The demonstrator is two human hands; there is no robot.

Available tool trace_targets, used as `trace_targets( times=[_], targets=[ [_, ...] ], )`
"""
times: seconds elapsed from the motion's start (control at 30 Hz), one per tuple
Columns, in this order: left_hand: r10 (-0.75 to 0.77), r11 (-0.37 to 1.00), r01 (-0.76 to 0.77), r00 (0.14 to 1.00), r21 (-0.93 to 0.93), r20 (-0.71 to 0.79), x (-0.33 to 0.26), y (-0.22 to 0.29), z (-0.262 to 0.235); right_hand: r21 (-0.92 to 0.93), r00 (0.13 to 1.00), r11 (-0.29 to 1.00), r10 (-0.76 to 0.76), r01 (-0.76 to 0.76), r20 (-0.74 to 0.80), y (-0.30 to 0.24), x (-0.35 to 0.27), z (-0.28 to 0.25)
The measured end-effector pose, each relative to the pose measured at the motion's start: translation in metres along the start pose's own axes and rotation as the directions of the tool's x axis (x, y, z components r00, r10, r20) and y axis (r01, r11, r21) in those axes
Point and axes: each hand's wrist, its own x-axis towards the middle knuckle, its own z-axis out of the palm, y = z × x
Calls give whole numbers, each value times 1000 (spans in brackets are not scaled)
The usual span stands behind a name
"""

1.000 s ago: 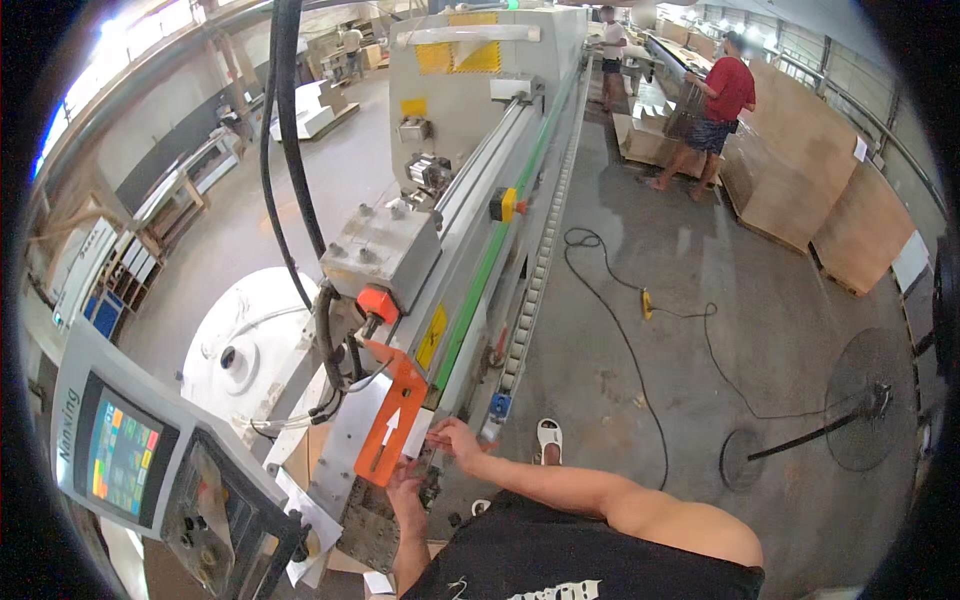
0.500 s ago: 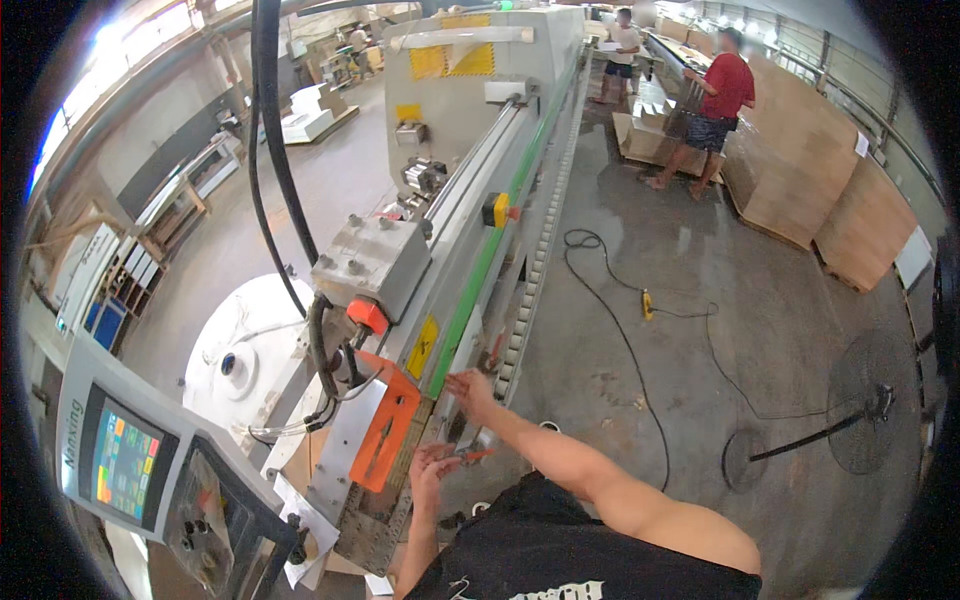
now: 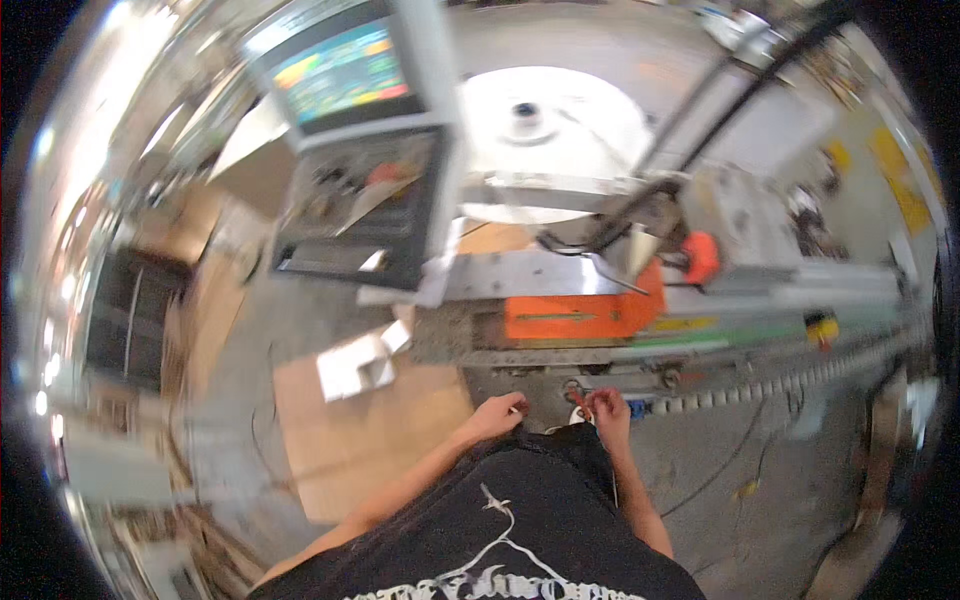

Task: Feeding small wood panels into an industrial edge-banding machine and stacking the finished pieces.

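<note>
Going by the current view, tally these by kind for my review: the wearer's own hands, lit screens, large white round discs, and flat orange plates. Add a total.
Left hand and right hand: 2
Lit screen: 1
Large white disc: 1
Flat orange plate: 1
Total: 5

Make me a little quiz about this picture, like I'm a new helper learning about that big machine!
1. What shape is the big white thing near the top: A square, B round, C star?
2. Which is nearer the brown sheet: the left hand or the right hand?
3. True or false: the two hands are clasped together.

Key:
1. B
2. The left hand
3. False; a gap shows between them.
</note>
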Motion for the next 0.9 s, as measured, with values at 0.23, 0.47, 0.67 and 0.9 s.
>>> trace_targets(
  times=[0.23,0.47,0.67,0.9],
  targets=[
    [-333,943,323,889,-87,-313,-49,16,41,-246,753,969,155,9,639,-36,9,48],
    [-409,912,347,784,-218,-467,-92,-1,94,-91,508,993,43,71,860,-78,54,122],
    [-545,833,314,608,-455,-578,-134,-59,106,-45,351,987,-12,153,936,-137,43,238],
    [-662,736,305,512,-604,-548,-141,-145,59,-86,258,838,-67,538,964,-109,49,365]
  ],
)
